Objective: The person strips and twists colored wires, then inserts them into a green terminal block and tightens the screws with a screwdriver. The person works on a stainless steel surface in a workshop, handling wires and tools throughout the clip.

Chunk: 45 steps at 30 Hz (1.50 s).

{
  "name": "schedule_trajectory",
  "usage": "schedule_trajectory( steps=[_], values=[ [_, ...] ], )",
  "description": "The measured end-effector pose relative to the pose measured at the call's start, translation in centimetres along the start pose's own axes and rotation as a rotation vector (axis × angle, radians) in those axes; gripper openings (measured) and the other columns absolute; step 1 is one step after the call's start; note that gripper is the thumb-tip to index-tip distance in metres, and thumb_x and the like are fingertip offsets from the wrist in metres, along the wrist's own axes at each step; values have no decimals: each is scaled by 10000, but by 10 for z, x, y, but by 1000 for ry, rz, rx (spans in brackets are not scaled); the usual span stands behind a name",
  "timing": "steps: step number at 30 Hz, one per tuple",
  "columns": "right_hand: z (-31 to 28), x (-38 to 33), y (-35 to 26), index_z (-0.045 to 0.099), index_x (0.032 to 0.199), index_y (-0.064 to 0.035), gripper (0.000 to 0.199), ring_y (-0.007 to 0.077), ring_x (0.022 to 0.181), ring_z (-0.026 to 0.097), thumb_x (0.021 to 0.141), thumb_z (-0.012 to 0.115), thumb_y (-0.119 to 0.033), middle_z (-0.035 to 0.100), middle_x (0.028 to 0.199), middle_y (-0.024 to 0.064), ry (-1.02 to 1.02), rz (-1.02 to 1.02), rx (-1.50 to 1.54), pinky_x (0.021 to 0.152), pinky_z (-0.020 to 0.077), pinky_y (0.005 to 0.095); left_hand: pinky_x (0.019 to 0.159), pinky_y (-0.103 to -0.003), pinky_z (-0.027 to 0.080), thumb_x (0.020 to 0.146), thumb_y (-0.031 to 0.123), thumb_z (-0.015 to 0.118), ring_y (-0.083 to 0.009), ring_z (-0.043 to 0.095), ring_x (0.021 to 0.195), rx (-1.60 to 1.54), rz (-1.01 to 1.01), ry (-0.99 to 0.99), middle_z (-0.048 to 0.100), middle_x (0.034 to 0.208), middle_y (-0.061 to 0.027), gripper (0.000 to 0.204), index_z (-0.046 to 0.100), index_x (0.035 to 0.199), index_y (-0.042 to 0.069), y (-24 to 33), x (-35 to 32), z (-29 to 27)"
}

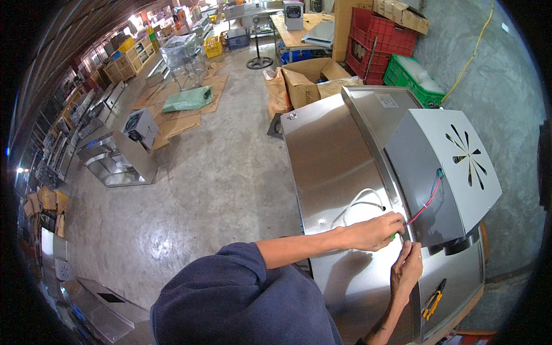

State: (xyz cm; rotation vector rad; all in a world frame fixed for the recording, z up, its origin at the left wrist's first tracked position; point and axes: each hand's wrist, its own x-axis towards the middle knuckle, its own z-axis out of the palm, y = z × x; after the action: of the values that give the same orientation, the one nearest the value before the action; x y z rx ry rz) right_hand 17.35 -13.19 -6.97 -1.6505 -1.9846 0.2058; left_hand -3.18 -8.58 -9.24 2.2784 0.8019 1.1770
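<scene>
My left hand [375, 232] is closed in a pinch at the end of a red and dark wire bundle [425, 205]. The wires come out of a hole in the side of a grey metal box [422, 172] with a slotted white front. A bit of green shows beneath the left fingers. Just below, my right hand [406, 265] is also pinched shut, its fingertips close to the left ones; what they hold is too small to make out. Both hands are over a shiny stainless steel panel [339, 167]. A white cable [361, 196] loops out of a small hole in the steel, beside the left hand.
Pliers with yellow handles [433, 302] lie on the steel to the right. Beyond the panel are an open cardboard box [313, 77], red crates [376, 46] and a green crate [411, 77]. A steel hood [118, 160] sits on the concrete floor at left.
</scene>
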Motion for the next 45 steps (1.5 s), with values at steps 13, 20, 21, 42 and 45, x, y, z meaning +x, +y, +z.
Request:
schedule_trajectory(
  steps=[13,20,21,42,45],
  values=[
    [-20,6,4,611,1020,-2,126,462,746,609,1064,629,-119,631,822,221,-18,-304,-143,706,496,546,992,-464,517,882,-83,655,-370,599,1126,-4,62,66,561,1190,-209,322,611,1202,-77,-3,-2,11],
    [-15,11,11,639,885,37,387,423,626,615,1146,518,-222,637,683,234,-179,81,316,637,456,499,961,-451,530,888,-87,646,-363,606,1107,76,88,59,584,1159,-207,313,611,1196,-129,1,1,16],
    [-13,12,19,644,876,41,410,422,625,617,1151,506,-231,637,680,232,-216,114,346,638,456,499,963,-450,531,884,-86,646,-363,606,1107,94,84,47,585,1164,-208,316,615,1195,-134,1,0,16],
    [-13,9,20,576,875,12,369,276,548,513,1140,559,-244,545,627,133,-134,-18,200,589,446,451,1022,-444,549,919,-37,648,-379,622,1182,106,124,-6,599,1231,-234,268,645,1170,-132,10,6,13],
    [-11,12,33,564,827,-46,472,104,516,406,1171,504,-363,451,606,-8,-303,266,640,477,321,332,1022,-438,556,922,-31,644,-376,619,1187,124,143,-8,599,1237,-230,273,642,1176,-131,13,5,13]
  ],
)
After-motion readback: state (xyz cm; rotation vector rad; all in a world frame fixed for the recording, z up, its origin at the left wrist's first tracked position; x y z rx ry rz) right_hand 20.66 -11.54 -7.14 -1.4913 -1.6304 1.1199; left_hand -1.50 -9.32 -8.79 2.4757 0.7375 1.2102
